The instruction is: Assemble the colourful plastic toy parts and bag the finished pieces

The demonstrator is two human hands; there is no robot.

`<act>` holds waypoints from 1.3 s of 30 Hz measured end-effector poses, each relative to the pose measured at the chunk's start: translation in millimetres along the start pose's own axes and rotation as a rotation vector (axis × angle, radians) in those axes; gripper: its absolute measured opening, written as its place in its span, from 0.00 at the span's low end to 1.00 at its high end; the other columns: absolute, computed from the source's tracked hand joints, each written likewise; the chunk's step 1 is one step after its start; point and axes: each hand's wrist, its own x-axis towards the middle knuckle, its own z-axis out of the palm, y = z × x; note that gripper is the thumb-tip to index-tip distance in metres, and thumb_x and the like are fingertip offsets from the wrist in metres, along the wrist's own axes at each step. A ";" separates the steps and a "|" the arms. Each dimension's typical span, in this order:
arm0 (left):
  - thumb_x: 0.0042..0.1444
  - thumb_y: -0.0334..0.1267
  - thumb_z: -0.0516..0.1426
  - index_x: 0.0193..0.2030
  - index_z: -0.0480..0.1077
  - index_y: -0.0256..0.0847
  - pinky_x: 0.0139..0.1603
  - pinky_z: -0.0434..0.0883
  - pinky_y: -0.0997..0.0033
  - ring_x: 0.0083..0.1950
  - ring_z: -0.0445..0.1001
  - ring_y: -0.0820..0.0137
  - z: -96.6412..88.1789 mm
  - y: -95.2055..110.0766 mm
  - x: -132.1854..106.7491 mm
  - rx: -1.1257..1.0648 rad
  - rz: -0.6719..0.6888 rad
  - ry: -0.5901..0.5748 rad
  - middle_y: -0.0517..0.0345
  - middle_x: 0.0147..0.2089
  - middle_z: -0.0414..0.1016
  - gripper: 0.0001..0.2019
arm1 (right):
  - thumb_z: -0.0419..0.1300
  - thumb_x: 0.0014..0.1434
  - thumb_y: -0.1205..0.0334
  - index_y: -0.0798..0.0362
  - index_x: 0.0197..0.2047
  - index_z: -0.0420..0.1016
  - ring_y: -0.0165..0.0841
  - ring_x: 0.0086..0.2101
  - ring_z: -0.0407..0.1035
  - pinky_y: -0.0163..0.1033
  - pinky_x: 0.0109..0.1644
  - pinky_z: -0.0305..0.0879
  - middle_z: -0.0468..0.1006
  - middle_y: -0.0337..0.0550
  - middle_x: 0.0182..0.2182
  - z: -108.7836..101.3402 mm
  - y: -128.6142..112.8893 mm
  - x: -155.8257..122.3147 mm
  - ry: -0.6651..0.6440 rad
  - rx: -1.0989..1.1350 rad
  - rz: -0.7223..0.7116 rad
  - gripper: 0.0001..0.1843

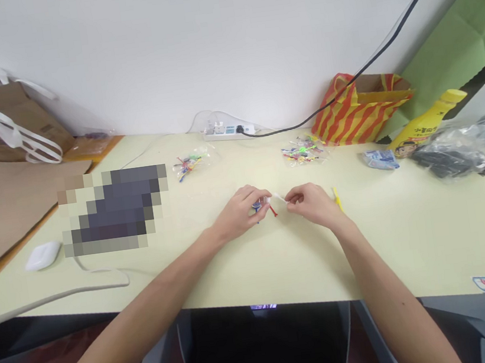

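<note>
Now, the big pale worktop (279, 260) spreads out under both forearms, and both hands have met near its middle. Far off beyond the right hand, a red-and-yellow striped bag (352, 113) leans by the wall, with a yellow bottle (429, 121) lying further out to that side and a dark heap in clear plastic (457, 153) past it. Beyond the left hand sits a white power strip (229, 130); well out to its left, a white mouse (43, 255).

Closer in: two clear packets of coloured pieces, one (189, 164) ahead of the left hand, the other (303, 151) ahead of the right. A loose yellow piece (338, 198) lies just beside the right hand's outer edge.

Down to the action. The left hand (240, 213) is curled shut on a little cluster of coloured pieces (260, 206), blue and red showing at the fingertips, a red leg poking out below. The right hand (314, 203) pinches closed on a small white piece (278, 197), which bridges the gap between the hands and looks to touch the cluster, though the joint itself is too tiny to read.

My judgement: doing this well means bracing both wrists on the worktop, keeping the left grip steady so the cluster can't twist, and feeding the white piece straight along its own line, gently. Skewed pressure could bend it or pop the cluster loose.
</note>
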 end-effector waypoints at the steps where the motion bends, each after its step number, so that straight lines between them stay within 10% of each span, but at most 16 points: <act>1: 0.67 0.35 0.55 0.53 0.70 0.42 0.51 0.73 0.63 0.45 0.75 0.67 -0.1 0.7 0.2 -0.002 0.005 -0.008 0.53 0.42 0.76 0.09 | 0.61 0.49 0.65 0.52 0.34 0.81 0.35 0.30 0.75 0.37 0.34 0.65 0.83 0.43 0.30 -0.1 0.8 1.0 0.002 0.038 0.015 0.09; 21: 0.69 0.36 0.55 0.57 0.72 0.46 0.54 0.72 0.60 0.50 0.75 0.65 -1.8 -2.5 0.3 -0.013 0.062 0.005 0.51 0.47 0.79 0.13 | 0.68 0.54 0.54 0.53 0.41 0.82 0.31 0.33 0.65 0.38 0.39 0.61 0.80 0.43 0.36 3.9 -4.0 3.1 -0.184 0.774 -0.019 0.14; 39: 0.68 0.35 0.56 0.53 0.74 0.42 0.55 0.77 0.63 0.51 0.79 0.67 -1.6 -0.7 0.0 -0.127 0.012 0.088 0.50 0.50 0.80 0.10 | 0.75 0.47 0.51 0.52 0.40 0.78 0.33 0.30 0.73 0.42 0.41 0.69 0.81 0.42 0.31 12.8 -5.1 4.3 -0.183 0.977 -0.056 0.20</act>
